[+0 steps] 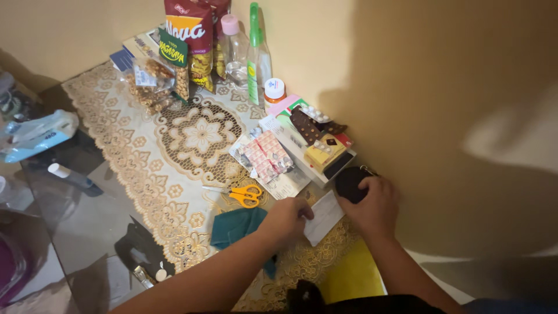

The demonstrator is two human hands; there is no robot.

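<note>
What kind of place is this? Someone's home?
Probably a home: a glass side table in a wall corner, laid with a lace cloth and crowded with snack bags, pill strips and bottles.

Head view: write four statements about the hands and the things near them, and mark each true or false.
1. The left hand pinches a white slip of paper. True.
2. The right hand holds the scissors. False: it rests on a round black object; the orange-handled scissors lie untouched on the lace cloth.
3. A dark green cloth lies beside the left hand. True.
4. The blister packs are stacked on the green cloth. False: they lie further back, beyond the scissors.
</note>
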